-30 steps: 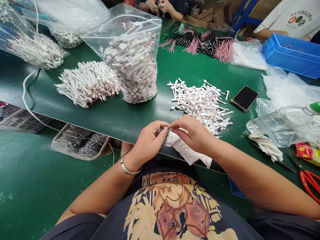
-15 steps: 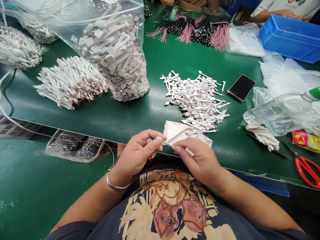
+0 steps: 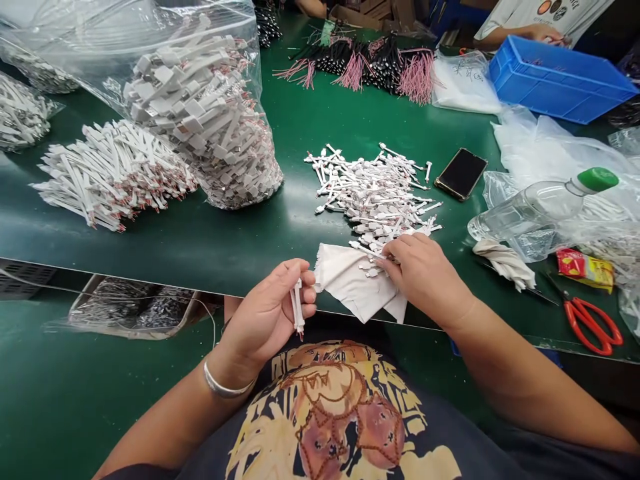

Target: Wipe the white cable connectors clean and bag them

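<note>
My left hand (image 3: 273, 303), with a silver bangle at the wrist, is closed on a short white cable (image 3: 298, 308) that hangs down and shows reddish wire ends at the bottom. More than one cable may be in it; the fingers hide part. At the near edge of a loose pile of short white connector cables (image 3: 380, 190), my right hand (image 3: 425, 277) has its thumb and fingers pinched on a white cable (image 3: 366, 250). Below that hand lies a pale cloth (image 3: 345, 283), with a few white connectors resting on it.
On the left stand a clear bag of white cables (image 3: 200, 127) and a stacked heap of them (image 3: 115, 173). A phone (image 3: 461, 173), plastic bottle (image 3: 535, 207), red-handled scissors (image 3: 593, 327) and blue bin (image 3: 560, 80) are rightward. Black cables (image 3: 380, 67) and another person's hand (image 3: 545, 33) are farther back.
My right hand has moved away from my left, forward and right to the pile's near edge. My left hand has turned so its cable hangs down. The camera view has shifted slightly.
</note>
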A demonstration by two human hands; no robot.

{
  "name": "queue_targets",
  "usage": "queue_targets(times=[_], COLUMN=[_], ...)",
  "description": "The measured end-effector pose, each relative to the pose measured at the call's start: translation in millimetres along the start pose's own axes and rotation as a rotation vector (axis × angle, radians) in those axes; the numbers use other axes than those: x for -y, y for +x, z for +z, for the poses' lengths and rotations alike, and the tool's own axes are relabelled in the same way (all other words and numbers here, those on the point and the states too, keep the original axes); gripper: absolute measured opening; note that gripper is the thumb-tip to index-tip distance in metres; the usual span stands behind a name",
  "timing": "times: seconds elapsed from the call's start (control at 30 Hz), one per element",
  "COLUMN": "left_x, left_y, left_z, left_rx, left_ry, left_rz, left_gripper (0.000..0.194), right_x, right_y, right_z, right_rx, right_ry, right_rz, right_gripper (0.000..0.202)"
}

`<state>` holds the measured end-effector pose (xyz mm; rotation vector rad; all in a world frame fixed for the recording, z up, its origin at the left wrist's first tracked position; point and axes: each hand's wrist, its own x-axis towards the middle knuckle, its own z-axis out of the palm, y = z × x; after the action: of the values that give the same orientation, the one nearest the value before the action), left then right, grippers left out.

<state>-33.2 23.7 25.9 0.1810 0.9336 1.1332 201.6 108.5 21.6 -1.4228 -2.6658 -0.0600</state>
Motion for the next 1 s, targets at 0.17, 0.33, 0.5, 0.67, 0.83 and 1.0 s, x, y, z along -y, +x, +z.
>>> queue_targets(times=[0.17,0.33,0.5,0.67,0.83,1.0], left_x=[6,10,11,14,15,13], left_y=[2,2,1,3,6,6], left_z=[-3.2,-0.7,2.7,0.3,2.2,6.1], left_rx=[0.056,0.036,0.117,0.118,0.101,0.062], left_ry=[0.27,0.672,0.723,0.561,0.437,0.238], left_rz=[0.146,0.361,0.364,0.273,0.205,0.173], left_gripper=[0.017,0.038,0.028,0.021,0.032,0.023], right_x=[1,18,35,46,54,65], right_y=[-4,-17,-27,-27,-27,-32], right_z=[5,-10,-20,-13,-8,-11], right_rx=[-0.088,-0.238,-0.27,-0.253,-0.138,-0.05], right_ry=[0.129,0.299,0.393,0.56,0.717,0.79], right_rz=[0.024,-0.082,-0.167,-0.15,-0.098,-0.298], right_gripper=[0.013,0.008,0.007,0.003,0.013,0.013])
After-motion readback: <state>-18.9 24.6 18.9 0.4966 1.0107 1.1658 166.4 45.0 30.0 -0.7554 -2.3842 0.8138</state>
